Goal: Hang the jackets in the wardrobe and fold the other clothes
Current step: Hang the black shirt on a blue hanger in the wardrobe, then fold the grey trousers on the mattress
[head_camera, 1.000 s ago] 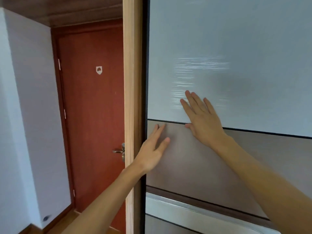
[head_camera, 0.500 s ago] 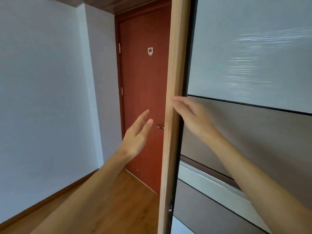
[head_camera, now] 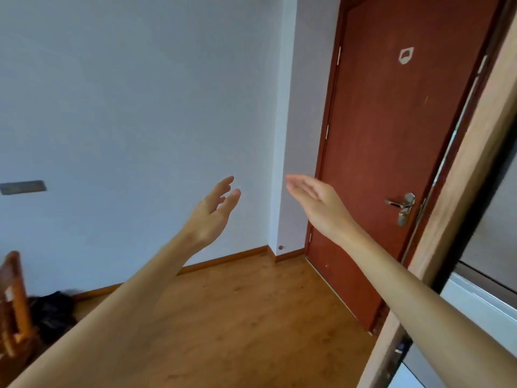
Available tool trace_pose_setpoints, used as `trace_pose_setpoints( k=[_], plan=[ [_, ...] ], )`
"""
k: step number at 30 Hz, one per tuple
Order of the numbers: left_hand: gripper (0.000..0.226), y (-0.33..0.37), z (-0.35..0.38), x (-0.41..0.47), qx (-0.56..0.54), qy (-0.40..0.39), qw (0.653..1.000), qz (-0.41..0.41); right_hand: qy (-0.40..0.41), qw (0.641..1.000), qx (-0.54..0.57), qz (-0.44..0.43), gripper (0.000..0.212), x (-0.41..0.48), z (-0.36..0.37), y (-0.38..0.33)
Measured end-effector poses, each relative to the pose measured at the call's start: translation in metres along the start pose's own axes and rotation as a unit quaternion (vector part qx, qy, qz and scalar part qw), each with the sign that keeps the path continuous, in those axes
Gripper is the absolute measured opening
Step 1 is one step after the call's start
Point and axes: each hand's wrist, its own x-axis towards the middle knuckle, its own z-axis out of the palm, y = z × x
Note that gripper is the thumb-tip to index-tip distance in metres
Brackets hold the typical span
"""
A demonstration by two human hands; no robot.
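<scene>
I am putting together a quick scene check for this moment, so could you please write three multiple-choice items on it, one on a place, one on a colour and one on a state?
1. Where is the dark bundle?
A. On the floor at lower left, by the wall
B. Hanging on the door handle
C. In the right hand

2. What colour is the door?
A. White
B. Reddish brown
C. Green

3. What state are the hands in?
A. Both open and empty
B. Both gripping a jacket
C. Left closed on a hanger

Answers:
1 A: the dark bundle lies beside the wooden furniture.
2 B: the door is reddish brown with a metal handle.
3 A: the left hand and right hand show spread fingers, holding nothing.
</scene>
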Motion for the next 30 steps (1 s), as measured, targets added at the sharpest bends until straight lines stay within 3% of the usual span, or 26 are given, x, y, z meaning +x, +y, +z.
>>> trace_pose_setpoints(
  k=[8,17,26,30],
  plan=[
    [0.054,-0.101,-0.132,-0.054,0.112,0.118,0.983,-0.088,-0.071,0.994,-0.071,-0.047,0.055,0.036,0.18,-0.024],
    [0.058,-0.218,-0.256,-0.17,0.195,0.225,0.929,-0.22,-0.209,0.963,-0.137,-0.101,0.061,0.025,0.39,-0.046],
    [0.058,-0.292,-0.32,-0.317,0.198,0.325,0.863,-0.333,-0.348,0.898,-0.175,-0.204,0.062,-0.033,0.553,-0.068],
    [0.06,-0.31,-0.339,-0.379,0.188,0.38,0.815,-0.396,-0.411,0.862,-0.155,-0.254,0.061,-0.059,0.616,-0.079]
  ],
)
